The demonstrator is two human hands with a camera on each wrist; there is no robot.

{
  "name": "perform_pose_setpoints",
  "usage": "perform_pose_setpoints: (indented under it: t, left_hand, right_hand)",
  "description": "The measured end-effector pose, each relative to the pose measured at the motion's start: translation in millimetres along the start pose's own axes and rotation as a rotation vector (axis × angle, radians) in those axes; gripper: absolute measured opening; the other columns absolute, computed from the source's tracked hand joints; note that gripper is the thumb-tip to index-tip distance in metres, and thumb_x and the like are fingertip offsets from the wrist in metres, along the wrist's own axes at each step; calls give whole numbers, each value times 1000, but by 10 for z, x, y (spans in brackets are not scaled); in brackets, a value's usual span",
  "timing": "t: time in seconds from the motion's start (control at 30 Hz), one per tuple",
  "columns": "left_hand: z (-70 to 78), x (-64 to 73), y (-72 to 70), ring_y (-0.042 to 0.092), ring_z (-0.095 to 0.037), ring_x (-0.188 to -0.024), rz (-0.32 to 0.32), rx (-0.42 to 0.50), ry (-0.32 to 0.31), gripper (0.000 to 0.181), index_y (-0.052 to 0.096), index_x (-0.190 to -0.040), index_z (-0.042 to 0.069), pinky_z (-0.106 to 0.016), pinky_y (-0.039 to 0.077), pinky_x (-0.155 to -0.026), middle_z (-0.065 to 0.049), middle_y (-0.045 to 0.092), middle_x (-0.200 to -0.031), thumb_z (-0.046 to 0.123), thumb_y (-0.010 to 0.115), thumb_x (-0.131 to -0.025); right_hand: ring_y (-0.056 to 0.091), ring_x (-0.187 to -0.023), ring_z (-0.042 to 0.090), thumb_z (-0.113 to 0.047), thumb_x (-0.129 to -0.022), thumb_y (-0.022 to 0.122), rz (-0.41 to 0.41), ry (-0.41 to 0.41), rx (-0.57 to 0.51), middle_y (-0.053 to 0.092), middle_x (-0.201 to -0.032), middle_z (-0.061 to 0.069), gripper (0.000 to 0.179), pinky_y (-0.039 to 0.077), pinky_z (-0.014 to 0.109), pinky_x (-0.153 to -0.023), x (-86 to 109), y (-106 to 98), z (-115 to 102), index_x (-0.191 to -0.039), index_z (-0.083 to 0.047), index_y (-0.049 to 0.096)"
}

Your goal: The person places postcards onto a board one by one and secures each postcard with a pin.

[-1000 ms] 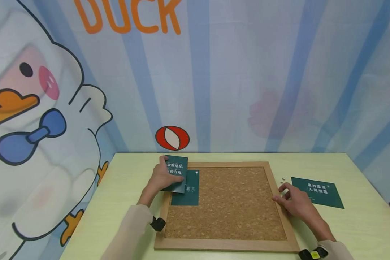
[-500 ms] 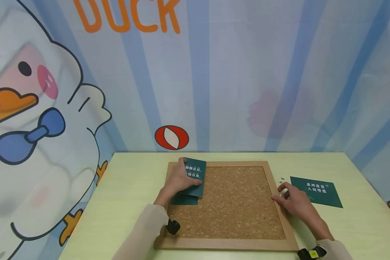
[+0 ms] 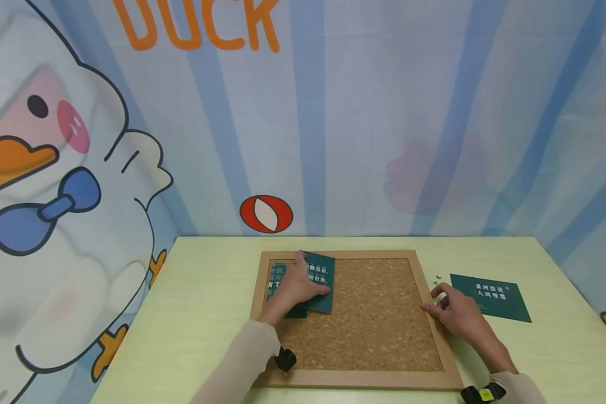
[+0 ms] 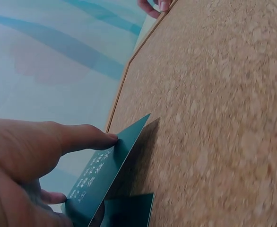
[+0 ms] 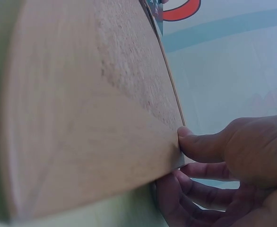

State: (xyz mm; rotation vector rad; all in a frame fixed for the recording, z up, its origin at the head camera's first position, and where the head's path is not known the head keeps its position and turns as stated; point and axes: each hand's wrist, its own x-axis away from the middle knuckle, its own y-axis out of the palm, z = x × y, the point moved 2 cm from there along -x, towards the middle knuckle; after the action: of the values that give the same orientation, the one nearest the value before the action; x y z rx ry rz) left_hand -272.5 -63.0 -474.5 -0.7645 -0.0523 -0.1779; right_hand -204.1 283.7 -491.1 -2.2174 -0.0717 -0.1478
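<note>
My left hand (image 3: 297, 285) holds a dark green card with white lettering (image 3: 324, 268) over the left part of a wood-framed cork board (image 3: 373, 320). In the left wrist view the card (image 4: 103, 177) is tilted, its edge casting a shadow on the cork, with the thumb on its lettered face. Partly hidden behind this hand, another green card (image 3: 276, 272) lies at the board's upper left. My right hand (image 3: 458, 315) grips the right side of the frame; the right wrist view shows the thumb on the wooden edge and the other fingers (image 5: 200, 194) curled below it.
To the right of the board, a third green card (image 3: 491, 297) lies on the pale yellow table (image 3: 560, 359). A few tiny pushpin-like pieces (image 3: 437, 276) sit between it and the frame. A printed duck curtain (image 3: 358, 112) hangs behind the table.
My left hand has carried its card rightward, from the board's left edge to beside the other card, and slightly lower. My right hand has stayed at the frame.
</note>
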Motion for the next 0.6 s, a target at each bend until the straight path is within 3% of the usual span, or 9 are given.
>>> perform_pose_setpoints:
  t: [0.17,0.6]
  left_hand:
    - [67,22,69,48,-57,-130,-22,-2,-21,109,15,-162,-4,-65,48,-96,-40,26,-157,32,86,-87]
    - [185,66,140,46,-59,-131,-101,-5,-43,93,7,-163,-6,-66,46,-98,-41,15,-161,29,67,-101]
  right_hand:
    - [62,-72,20,-23,-100,72,0,8,8,67,-89,11,38,52,39,-62,-6,0,11,-119,5,56]
    - [61,-71,20,-22,-100,72,11,9,-8,66,-88,11,38,51,39,-62,13,7,-9,-120,6,56]
